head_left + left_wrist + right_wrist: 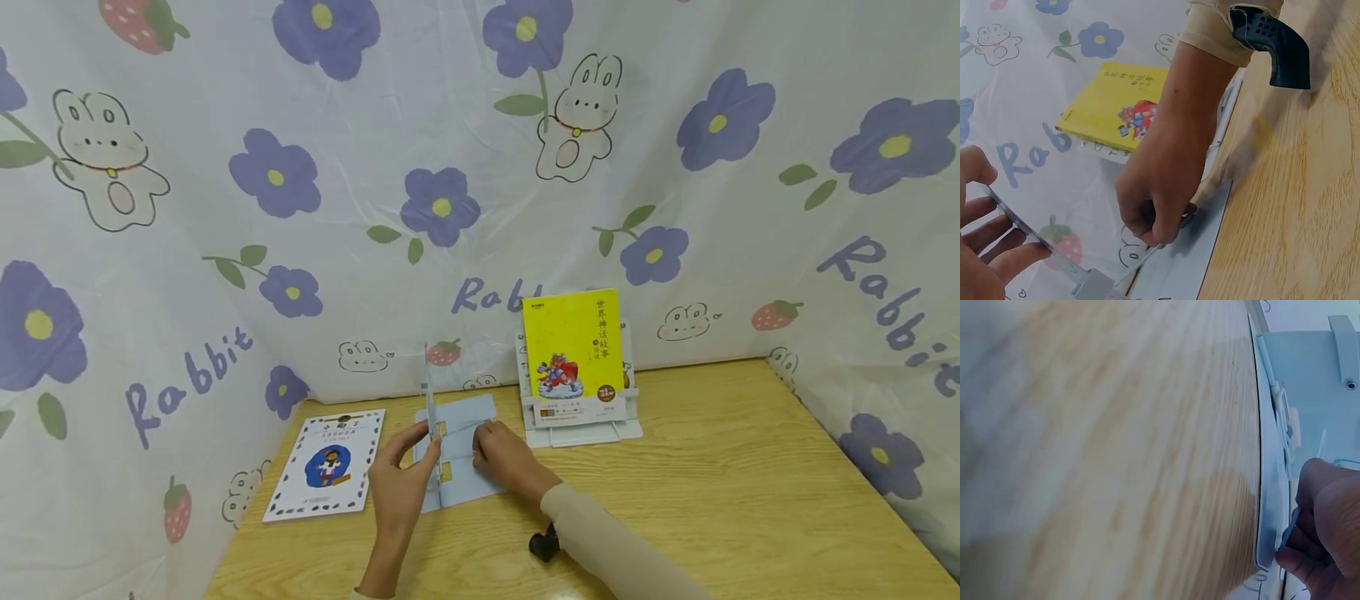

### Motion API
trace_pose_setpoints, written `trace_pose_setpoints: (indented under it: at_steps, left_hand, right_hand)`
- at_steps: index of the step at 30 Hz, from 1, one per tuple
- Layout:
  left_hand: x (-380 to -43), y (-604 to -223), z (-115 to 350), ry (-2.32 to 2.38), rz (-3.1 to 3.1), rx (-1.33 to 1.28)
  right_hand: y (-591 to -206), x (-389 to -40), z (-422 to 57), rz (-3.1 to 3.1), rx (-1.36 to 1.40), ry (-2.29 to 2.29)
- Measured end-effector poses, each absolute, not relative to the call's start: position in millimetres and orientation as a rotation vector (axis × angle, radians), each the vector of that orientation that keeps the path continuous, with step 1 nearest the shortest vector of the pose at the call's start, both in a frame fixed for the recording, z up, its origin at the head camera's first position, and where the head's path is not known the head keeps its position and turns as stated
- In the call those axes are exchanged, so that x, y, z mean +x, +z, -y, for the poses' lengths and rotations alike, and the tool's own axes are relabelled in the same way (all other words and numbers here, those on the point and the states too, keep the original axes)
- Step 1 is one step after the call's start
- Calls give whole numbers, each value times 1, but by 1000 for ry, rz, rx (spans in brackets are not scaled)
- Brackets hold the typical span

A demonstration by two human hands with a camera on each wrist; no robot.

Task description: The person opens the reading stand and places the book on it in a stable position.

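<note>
A pale blue-grey folding book stand has its base plate (480, 492) flat on the wooden table and its panel (431, 383) standing upright, seen edge-on from the head. My left hand (401, 492) grips the panel's edge, thumb on one face and fingers on the other in the left wrist view. Over the base, my right hand (513, 460) has curled fingers pinching a thin metal support rod (1141, 261) of the stand. In the right wrist view the panel (1304, 362) rises beyond the right hand's fingers, which partly hide the rod.
A yellow book (573, 350) leans on a second white stand (633, 428) at the back. To the left lies a white book (360, 442) with a blue picture. A small black object (545, 545) is by the right sleeve. A patterned cloth (360, 250) hangs behind the table.
</note>
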State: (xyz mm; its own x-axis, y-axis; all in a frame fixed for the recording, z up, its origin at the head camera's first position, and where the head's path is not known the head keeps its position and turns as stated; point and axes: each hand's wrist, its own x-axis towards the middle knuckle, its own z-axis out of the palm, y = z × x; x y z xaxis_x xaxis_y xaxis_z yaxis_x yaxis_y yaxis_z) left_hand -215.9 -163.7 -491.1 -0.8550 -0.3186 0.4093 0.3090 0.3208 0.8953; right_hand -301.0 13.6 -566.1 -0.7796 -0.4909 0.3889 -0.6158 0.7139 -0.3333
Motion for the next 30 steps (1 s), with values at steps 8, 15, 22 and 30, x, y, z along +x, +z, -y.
trace_pose_setpoints:
  at_steps: [8, 15, 22, 30]
  left_hand:
    - [-218, -490, 157, -1579, 2045, -93]
    - [-219, -491, 147, -1672, 2048, -190]
    - [-221, -493, 136, -1579, 2131, -254]
    - [-222, -494, 128, -1479, 2179, -253]
  right_hand:
    - [-564, -303, -21, 2654, 854, 803]
    - [-568, -303, -25, 2630, 852, 838]
    - [-571, -302, -30, 2590, 873, 874]
    - [-568, -299, -34, 2578, 871, 923]
